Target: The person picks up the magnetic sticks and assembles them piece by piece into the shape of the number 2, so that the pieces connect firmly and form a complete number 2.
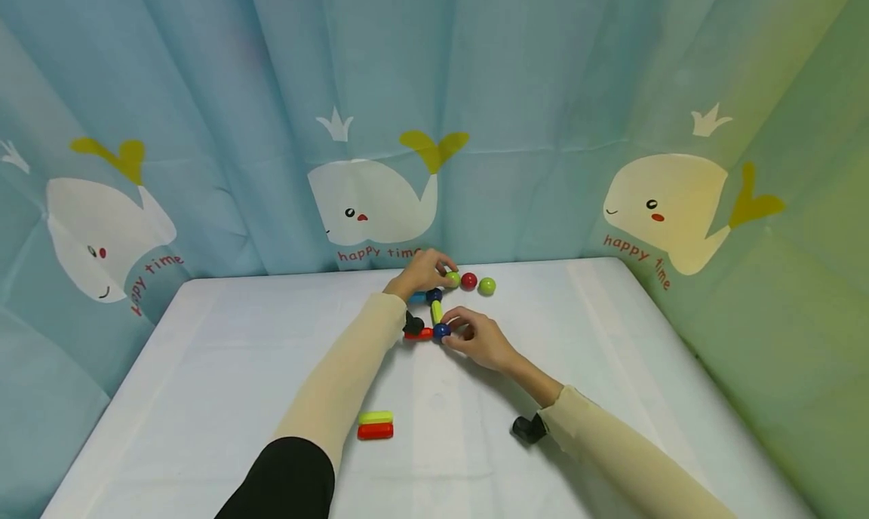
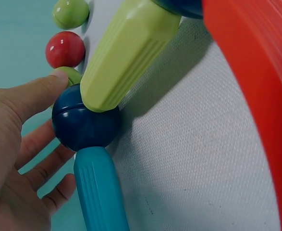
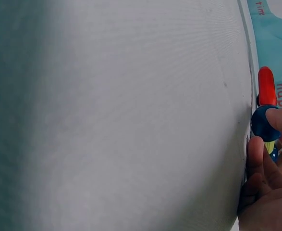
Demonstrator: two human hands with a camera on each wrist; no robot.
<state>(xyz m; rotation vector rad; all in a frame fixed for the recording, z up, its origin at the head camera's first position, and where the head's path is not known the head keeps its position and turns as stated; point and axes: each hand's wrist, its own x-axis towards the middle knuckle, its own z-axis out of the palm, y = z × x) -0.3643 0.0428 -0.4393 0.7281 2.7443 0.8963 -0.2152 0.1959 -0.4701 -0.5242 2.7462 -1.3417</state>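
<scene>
My left hand pinches a green ball at the back of the table. In the left wrist view the thumb lies on that ball, mostly hidden behind a dark blue ball. A blue stick and a yellow-green stick meet at this blue ball. My right hand pinches a second dark blue ball between thumb and fingers. The yellow-green stick runs to it from the first, and a red stick joins it from the left.
A red ball and another green ball sit right of the left hand, by the table's back edge. Nearer the front lie a loose yellow-green stick and a loose red stick, side by side. A whale-print curtain hangs behind.
</scene>
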